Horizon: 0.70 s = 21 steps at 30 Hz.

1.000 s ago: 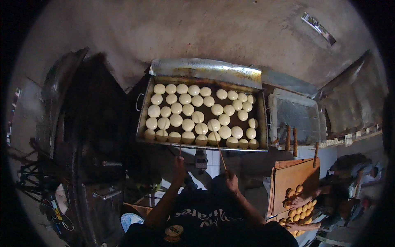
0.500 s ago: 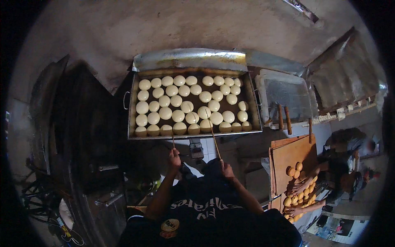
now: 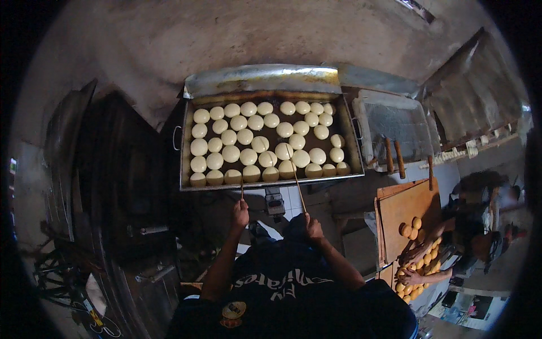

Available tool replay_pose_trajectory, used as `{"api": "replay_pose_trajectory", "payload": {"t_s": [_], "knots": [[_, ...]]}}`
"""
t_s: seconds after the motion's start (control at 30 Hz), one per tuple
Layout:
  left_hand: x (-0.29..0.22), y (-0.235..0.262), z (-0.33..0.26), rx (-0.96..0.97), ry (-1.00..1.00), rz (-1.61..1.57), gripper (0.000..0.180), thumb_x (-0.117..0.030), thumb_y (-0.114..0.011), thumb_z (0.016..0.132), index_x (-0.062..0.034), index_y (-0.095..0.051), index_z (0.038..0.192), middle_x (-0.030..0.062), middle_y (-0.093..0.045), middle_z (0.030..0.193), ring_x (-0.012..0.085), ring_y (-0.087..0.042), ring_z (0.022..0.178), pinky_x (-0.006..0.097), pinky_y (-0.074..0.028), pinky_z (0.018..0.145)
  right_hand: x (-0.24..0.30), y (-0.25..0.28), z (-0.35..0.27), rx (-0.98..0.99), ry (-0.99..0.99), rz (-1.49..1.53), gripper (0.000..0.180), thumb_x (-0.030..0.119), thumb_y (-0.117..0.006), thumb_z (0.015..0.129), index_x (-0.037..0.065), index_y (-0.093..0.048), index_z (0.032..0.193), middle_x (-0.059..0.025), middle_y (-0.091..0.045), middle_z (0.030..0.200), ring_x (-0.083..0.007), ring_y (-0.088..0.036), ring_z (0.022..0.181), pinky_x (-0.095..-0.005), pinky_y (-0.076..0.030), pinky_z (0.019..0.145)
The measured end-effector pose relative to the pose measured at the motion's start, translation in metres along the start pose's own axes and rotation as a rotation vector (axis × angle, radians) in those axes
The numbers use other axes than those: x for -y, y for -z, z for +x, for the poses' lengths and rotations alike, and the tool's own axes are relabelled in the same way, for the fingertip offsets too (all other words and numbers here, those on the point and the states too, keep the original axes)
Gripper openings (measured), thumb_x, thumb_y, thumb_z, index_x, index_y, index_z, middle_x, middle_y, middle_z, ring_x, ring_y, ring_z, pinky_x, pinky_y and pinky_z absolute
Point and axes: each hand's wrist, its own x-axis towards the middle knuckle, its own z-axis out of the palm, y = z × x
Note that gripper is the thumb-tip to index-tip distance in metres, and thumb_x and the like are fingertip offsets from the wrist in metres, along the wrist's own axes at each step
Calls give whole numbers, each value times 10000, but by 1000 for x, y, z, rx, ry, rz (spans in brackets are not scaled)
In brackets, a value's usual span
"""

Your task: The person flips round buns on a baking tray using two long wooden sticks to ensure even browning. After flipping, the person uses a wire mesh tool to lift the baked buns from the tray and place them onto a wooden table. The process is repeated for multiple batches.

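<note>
Under a rough, stained plaster wall (image 3: 169, 51), the head view took in a dim workroom with a dark metal cabinet (image 3: 118, 186) at the left and a battered sheet-metal hood (image 3: 262, 79) above the work. A large rectangular metal tray (image 3: 184, 141) sat in front of the person, filled with pale round dough balls (image 3: 248, 156) in about five loose rows, some thirty-odd in all, most touching their neighbours. The left hand (image 3: 241, 213) had its fingers curled closed round a short thin stick (image 3: 242, 189) whose tip met the tray's near edge. The right hand (image 3: 314, 229) was likewise closed round a longer stick (image 3: 296, 175) that slanted up over the near rows to a ball near the middle. Right of the tray lay a wire-mesh rack (image 3: 395, 121), with three wooden handles (image 3: 398, 158) just beside it. Lower right, another person's hand (image 3: 415, 277) rested among browner buns (image 3: 409, 229) on an orange wooden board (image 3: 406, 206).
</note>
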Motion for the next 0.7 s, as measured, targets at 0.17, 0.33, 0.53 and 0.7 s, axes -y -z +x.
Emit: {"api": "replay_pose_trajectory", "payload": {"t_s": [0.17, 0.33, 0.53, 0.7], "knots": [[-12, -3, -5, 17, 29, 46, 602, -498, -257, 1086, -31, -542, 834, 202, -566, 812, 415, -574, 813, 486, -440, 794, -30, -13, 18, -30, 41, -80, 733, 534, -313, 1064, -73, -696, 917, -376, -645, 918, -544, -629, 950, -610, -505, 814], [-17, 1, -7, 28, 34, 38, 577, -481, -282, 1088, -26, -550, 856, 228, -587, 856, 453, -577, 849, 499, -445, 801, -26, -10, 22, 2, -66, -74, 767, 584, -320, 1042, -82, -693, 963, -384, -637, 990, -550, -612, 1011, -604, -482, 894], [-33, -2, -11, -12, 29, 92, 582, -480, -292, 1086, -6, -581, 911, 238, -602, 873, 451, -584, 856, 504, -454, 790, -28, -2, 23, -83, -42, -95, 730, 552, -367, 1045, -85, -683, 881, -377, -633, 888, -553, -626, 917, -611, -495, 814], [-45, -3, -16, -64, 83, 38, 574, -473, -311, 1084, 7, -587, 932, 240, -607, 852, 444, -594, 844, 503, -456, 777, -19, 0, 28, -155, 69, -19, 740, 548, -384, 1046, -88, -674, 803, -379, -619, 793, -565, -630, 815, -615, -504, 738]]}}
